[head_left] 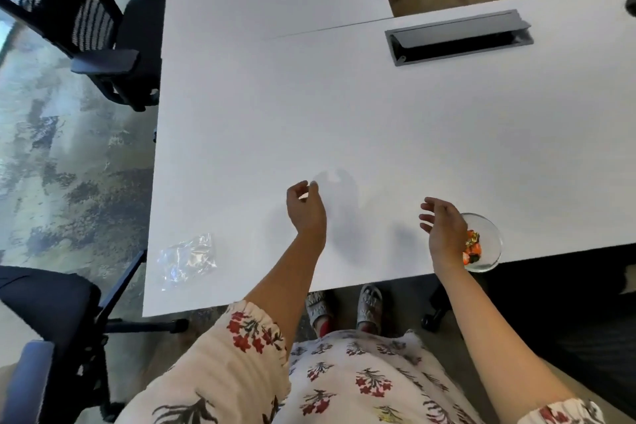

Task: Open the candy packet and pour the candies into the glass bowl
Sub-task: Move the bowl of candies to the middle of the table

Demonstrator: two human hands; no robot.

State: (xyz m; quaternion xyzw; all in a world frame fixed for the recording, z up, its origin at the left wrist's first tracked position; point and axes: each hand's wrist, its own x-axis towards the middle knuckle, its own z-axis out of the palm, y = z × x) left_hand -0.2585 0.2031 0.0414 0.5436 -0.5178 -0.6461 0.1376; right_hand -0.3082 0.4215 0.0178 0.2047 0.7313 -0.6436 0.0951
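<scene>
Clear plastic packet (187, 260) lies crumpled and flat on the white table (344, 120), near the near-left corner, well apart from both hands; can't tell if anything is left inside. Glass bowl (490, 251) sits at the near edge on the right side, rim just overhanging or flush with the edge, can't tell which. Candies (472, 248) in orange and gold wrappers are piled in the bowl, partly hidden behind the right wrist. Right hand (444, 231) hangs just left of the bowl, overlapping its rim in view, fingers spread and loosely curled, holding nothing. Left hand (306, 208) is raised over the middle of the table, between packet and bowl, fingers curled in with thumb and fingertips close together but a gap showing; nothing visible in its grip. Both hands cast soft shadows on the tabletop, so neither appears to be touching it. Far right, a grey cable hatch (459, 36) in the table stands open. Black mesh office chair (86, 21) at far left, another chair (44, 320) near left. Floral sleeves and dress at the bottom, sandalled feet under the table edge.
</scene>
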